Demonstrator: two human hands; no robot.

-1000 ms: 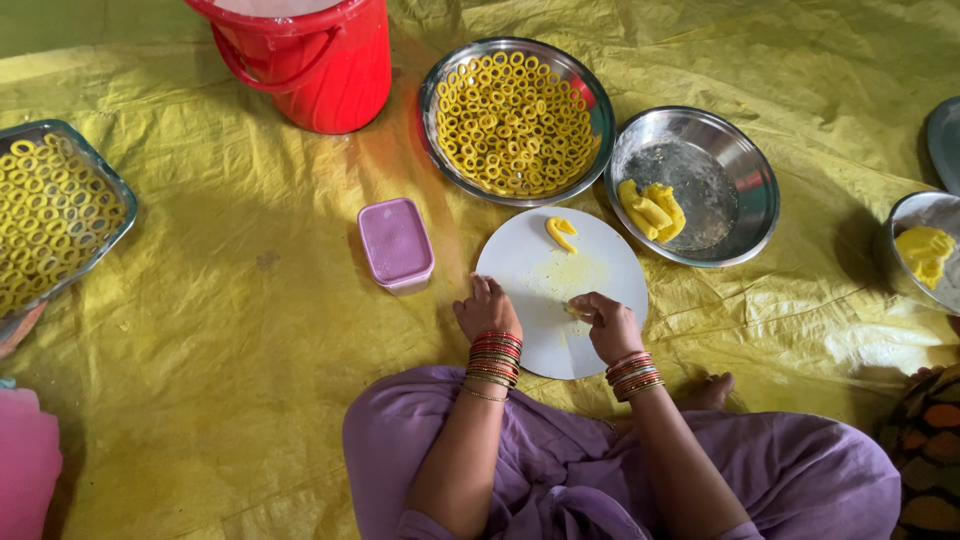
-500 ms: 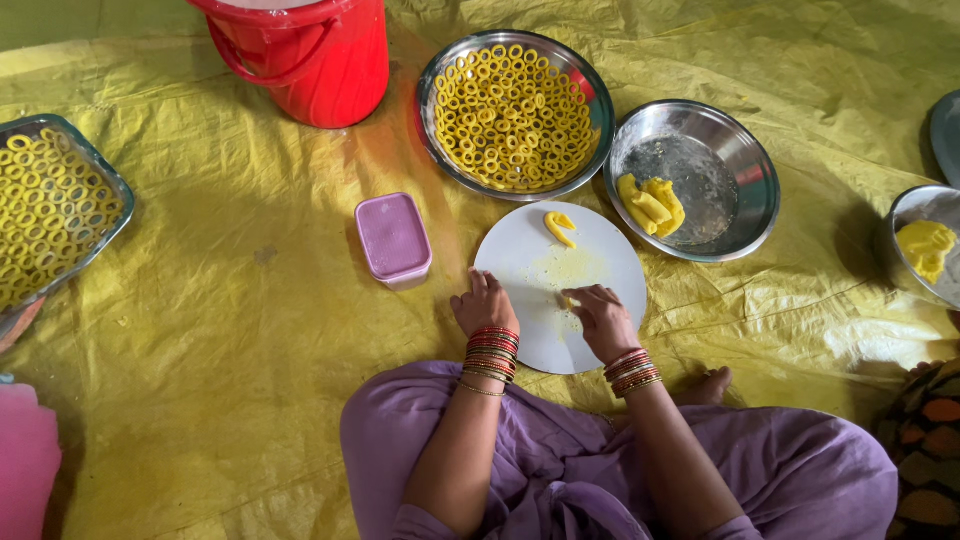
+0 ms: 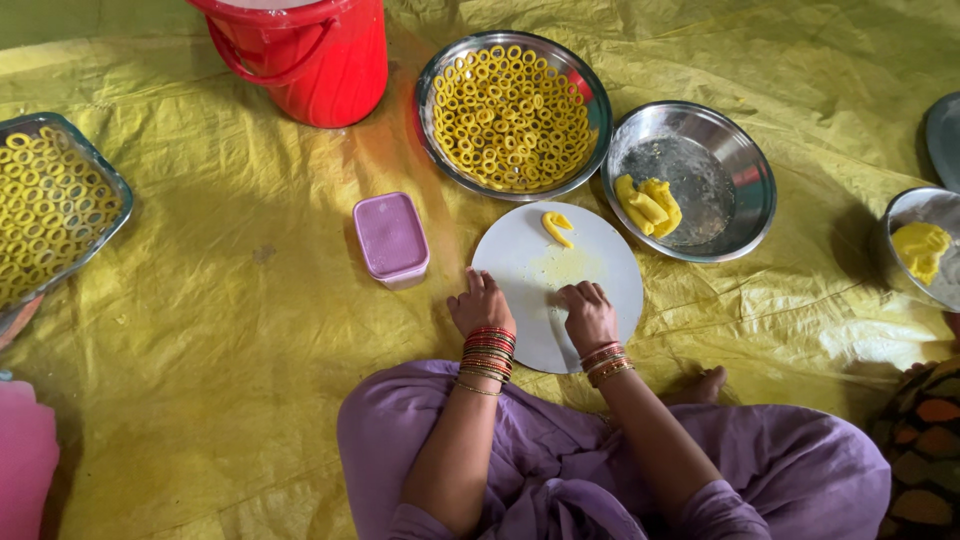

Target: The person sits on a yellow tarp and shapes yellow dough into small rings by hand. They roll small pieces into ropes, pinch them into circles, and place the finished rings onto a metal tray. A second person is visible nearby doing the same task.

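A round white plate (image 3: 600, 262) lies on the yellow sheet in front of my crossed legs. My left hand (image 3: 480, 305) rests on its near left edge, fingers bent down onto the rim. On the plate's near middle, my right hand (image 3: 587, 315) presses down with curled fingers; anything under it is hidden. A small curled piece of yellow dough (image 3: 556, 226) lies at the plate's far side. Both wrists wear red and gold bangles.
Beyond the plate stand a steel tray of yellow rings (image 3: 510, 110) and a steel bowl (image 3: 740, 165) with dough lumps (image 3: 648, 205). A purple lidded box (image 3: 390, 238) sits left, a red bucket (image 3: 310, 55) behind. Another ring tray (image 3: 50, 210) is far left, a dough bowl (image 3: 920, 245) right.
My right hand has slid slightly left and inward over the plate. My left hand and everything else stay where they were.
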